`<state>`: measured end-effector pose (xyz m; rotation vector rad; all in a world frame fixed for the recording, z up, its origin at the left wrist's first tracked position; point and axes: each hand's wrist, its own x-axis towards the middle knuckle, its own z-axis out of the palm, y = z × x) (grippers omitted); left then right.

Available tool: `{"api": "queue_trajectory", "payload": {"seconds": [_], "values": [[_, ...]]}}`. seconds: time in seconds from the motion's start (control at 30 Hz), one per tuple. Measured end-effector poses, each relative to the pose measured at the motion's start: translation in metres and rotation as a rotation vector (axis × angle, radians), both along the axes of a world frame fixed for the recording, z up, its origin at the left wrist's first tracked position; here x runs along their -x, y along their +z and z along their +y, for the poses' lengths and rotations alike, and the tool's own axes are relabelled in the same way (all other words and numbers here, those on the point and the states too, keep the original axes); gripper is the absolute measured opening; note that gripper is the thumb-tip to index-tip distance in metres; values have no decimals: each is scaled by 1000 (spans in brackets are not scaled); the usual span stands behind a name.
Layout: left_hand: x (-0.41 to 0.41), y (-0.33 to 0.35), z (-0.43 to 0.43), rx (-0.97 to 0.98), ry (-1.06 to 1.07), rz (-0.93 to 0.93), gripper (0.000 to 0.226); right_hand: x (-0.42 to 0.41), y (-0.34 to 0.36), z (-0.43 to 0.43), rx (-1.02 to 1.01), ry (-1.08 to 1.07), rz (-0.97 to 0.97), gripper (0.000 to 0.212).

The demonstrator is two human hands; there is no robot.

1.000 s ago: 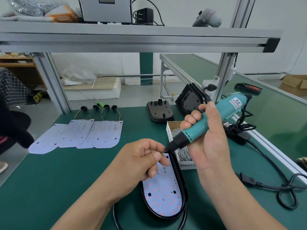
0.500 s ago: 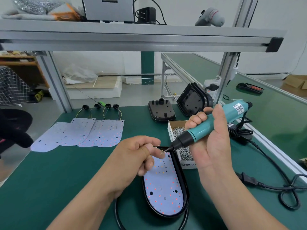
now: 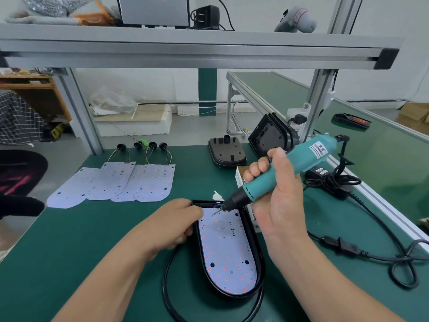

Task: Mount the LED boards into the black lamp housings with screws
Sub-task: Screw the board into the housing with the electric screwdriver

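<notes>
Green bench [image 3: 69, 240] w/ spare boards [image 3: 116, 182], screw box [image 3: 239, 176]

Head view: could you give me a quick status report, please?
Right hand grips screwdriver, bit over top of LED board. Left hand against housing rim, grip unclear. Nothing blocking.

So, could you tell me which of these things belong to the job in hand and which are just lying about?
In use: right hand gripping the teal screwdriver; left hand at the black housing; LED board inside it; screw box; spare LED boards; empty housings.
Lying about: white tool and grey box on the shelf; cardboard box.
</notes>
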<state>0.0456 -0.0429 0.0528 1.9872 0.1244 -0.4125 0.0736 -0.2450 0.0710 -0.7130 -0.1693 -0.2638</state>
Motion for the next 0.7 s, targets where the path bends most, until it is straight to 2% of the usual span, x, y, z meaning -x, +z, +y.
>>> {"api": "queue_trajectory", "payload": {"seconds": [0.47, 0.7], "values": [[-6, -11, -7, 19, 52, 7, 13, -6, -9, 18, 129, 63, -55, 14], [-7, -13, -8, 46, 60, -16, 20, -7, -10, 21, 154, 74, -61, 13]]}}
